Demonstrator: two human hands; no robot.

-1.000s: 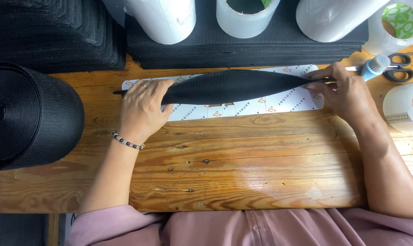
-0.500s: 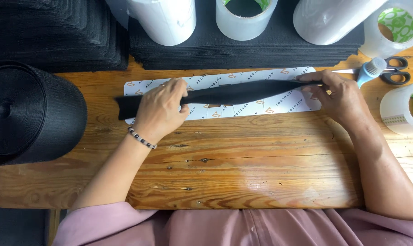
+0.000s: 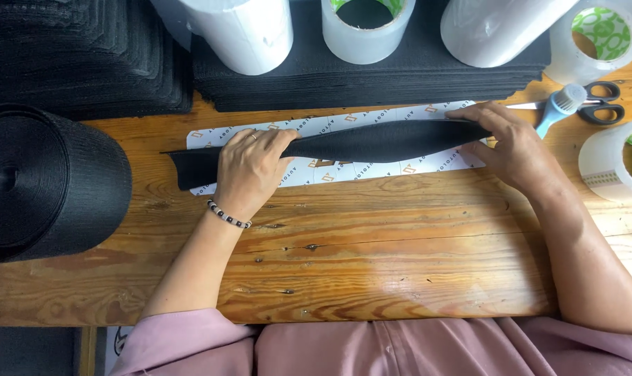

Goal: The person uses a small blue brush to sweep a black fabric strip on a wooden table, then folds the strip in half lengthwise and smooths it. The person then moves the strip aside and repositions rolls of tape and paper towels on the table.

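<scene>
both hands apart, left hand (image 3: 250, 170) and right hand (image 3: 514, 143) flat on black mesh strip (image 3: 371, 141) over white card (image 3: 344, 167)

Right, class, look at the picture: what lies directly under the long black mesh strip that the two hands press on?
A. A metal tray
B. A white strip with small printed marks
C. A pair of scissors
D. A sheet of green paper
B: the black mesh strip, pressed by the left hand and right hand, lies along a white printed strip on the wooden table; the scissors lie apart.
</scene>
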